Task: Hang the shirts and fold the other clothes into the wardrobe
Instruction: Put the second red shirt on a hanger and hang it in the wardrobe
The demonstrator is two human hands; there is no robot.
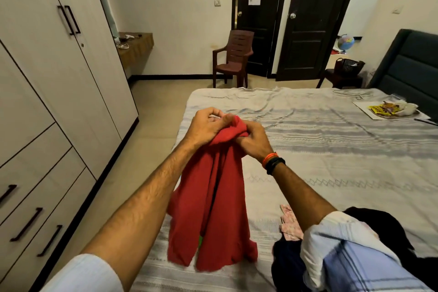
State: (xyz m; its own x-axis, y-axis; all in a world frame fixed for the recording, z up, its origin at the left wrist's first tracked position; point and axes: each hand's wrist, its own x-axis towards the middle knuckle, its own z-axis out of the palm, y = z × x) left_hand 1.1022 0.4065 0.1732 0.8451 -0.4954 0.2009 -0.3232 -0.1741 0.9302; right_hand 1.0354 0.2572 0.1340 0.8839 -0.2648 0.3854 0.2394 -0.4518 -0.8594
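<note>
Wardrobe (47, 78) along the left; bed (331, 149) to the right. Garment (211, 208) on the bed's near left edge, clothes pile (291, 265) right of it. Tray (388, 111) far right; chair (233, 57) beyond the bed, before the doors (308, 19).

Red garment (213, 197) bunched in my left hand (208, 125) & right hand (253, 137): soft matt cloth, looks like a fine knit, no sheen. Bedsheet (331, 149) under it is thin woven cotton-type cloth, matt, w/ raised-looking stripe bands & creases. Wardrobe (47, 78) doors: smooth pale laminate, faint satin finish; handles dark, prob. metal but too small to be sure. Chair (233, 57) is moulded brown plastic, slight gloss. Doors (305, 19) dark wood, semi-gloss, w/ shiny metal knobs. Floor tiles smooth. Headboard (412, 61) padded, matt upholstery. My sleeves: light smooth shirt cloth.
</note>
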